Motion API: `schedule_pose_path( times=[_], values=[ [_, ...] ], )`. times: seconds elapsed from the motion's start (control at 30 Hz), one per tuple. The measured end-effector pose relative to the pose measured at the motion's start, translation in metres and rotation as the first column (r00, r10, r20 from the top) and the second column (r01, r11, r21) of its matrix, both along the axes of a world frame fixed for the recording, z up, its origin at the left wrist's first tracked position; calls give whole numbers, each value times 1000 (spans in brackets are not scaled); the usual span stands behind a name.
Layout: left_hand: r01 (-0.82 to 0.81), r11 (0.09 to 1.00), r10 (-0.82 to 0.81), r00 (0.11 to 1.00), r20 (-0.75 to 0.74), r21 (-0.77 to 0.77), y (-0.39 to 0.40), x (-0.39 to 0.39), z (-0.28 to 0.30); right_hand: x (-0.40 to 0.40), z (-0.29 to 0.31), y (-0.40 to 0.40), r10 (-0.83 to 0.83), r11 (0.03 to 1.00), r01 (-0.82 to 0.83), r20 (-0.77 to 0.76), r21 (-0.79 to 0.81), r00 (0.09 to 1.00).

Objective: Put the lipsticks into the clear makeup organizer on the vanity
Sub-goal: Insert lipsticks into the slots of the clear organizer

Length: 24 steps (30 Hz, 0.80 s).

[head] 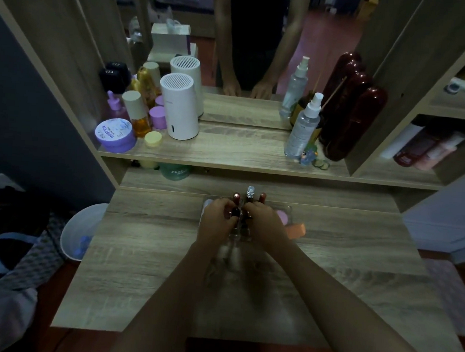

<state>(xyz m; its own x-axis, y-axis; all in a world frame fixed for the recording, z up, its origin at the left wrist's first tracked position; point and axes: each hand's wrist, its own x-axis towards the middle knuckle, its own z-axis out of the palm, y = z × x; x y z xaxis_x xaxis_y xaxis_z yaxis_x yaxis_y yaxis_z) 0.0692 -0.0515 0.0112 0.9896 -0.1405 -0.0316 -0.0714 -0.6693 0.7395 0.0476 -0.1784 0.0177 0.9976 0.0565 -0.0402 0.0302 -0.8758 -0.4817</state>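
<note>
A clear makeup organizer (289, 209) stands at the back middle of the wooden vanity top. Three lipsticks stand upright in its rear slots: a dark red one (236, 197), one with a clear cap (250, 192) and a red one (262, 197). My left hand (218, 218) is over the organizer's left part, fingers pinched on a dark lipstick (234, 212). My right hand (264, 222) is beside it, fingers closed on another dark lipstick (248, 216). Both hands hide the front slots.
A pink puff (282, 216) and an orange sponge (296, 231) lie at the organizer's right end. The shelf behind holds a white cylinder (179, 108), jars, bottles, a spray bottle (303, 127) and a dark red case (349, 123). A bin (78, 231) stands left of the vanity.
</note>
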Motion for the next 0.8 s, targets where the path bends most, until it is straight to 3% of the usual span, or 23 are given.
schedule_pose_path(
  times=[0.33,0.5,0.8],
  values=[
    [12,997,-13,1000,-14,-72,7,3,6,-5,31,-19,-42,999,44,121,-7,992],
    [37,998,-33,997,74,-58,7,13,16,-3,46,-35,-138,990,132,237,45,962],
    [192,981,-192,975,116,7,-17,26,30,15,34,-35,-209,978,207,45,35,977]
  ],
)
